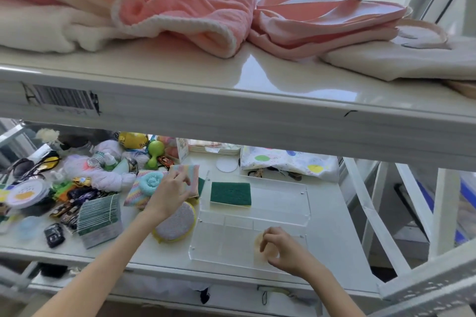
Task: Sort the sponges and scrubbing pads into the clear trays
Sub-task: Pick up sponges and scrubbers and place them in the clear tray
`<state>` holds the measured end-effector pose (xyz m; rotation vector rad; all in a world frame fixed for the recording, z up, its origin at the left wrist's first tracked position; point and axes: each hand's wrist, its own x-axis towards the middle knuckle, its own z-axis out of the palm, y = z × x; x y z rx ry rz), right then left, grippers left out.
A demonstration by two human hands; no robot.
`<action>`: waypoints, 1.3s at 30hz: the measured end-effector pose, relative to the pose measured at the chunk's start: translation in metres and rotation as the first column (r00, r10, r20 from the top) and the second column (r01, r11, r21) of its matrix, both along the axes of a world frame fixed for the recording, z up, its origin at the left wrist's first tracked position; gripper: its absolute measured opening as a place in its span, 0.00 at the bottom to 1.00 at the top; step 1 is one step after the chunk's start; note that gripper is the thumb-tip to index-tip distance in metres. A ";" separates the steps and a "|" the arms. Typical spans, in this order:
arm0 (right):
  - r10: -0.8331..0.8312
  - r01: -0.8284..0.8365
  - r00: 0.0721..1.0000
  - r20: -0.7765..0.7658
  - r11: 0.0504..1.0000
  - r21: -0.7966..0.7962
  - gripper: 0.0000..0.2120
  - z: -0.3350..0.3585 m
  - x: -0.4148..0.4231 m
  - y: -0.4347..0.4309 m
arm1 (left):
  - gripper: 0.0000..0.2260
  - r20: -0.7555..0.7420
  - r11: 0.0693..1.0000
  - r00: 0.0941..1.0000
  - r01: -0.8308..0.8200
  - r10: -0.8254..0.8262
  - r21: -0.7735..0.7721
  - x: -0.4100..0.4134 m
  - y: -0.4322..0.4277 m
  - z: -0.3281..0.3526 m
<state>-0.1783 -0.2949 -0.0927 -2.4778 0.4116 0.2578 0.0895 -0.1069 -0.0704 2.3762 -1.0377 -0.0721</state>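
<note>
Two clear trays stand on the lower shelf. The far tray (280, 201) holds a green-and-yellow sponge (230, 193) at its left end. The near tray (221, 242) holds a pale tan round pad (258, 244), which my right hand (286, 248) touches with curled fingers. My left hand (170, 193) grips a pastel striped sponge (190, 175) just left of the far tray. A round silver scrubbing pad with a yellow rim (177, 224) lies under my left wrist. A second striped sponge (137, 193) and a light blue scrubber (153, 181) lie further left.
A stack of green scouring pads (100, 219) sits at the left. Behind it lie toy cars, sunglasses, yarn, bottles and a round tin (25, 192). A dotted pouch (288, 162) lies behind the trays. The upper shelf (231, 100) carries pink towels and overhangs closely.
</note>
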 end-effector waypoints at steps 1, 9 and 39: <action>-0.001 0.000 1.000 -0.014 1.000 -0.010 0.10 -0.002 0.003 0.000 | 0.05 0.007 0.999 0.999 -0.040 0.040 0.013 0.008 0.008 -0.004; -0.063 0.057 0.998 -0.026 0.981 -0.184 0.11 -0.004 0.020 0.006 | 0.28 0.098 0.873 0.977 -0.215 0.191 0.439 0.067 0.033 -0.016; -0.231 0.257 0.959 0.166 0.954 -0.156 0.06 0.029 -0.021 0.009 | 0.34 -0.282 0.829 0.817 0.549 -0.503 0.111 -0.130 -0.057 0.001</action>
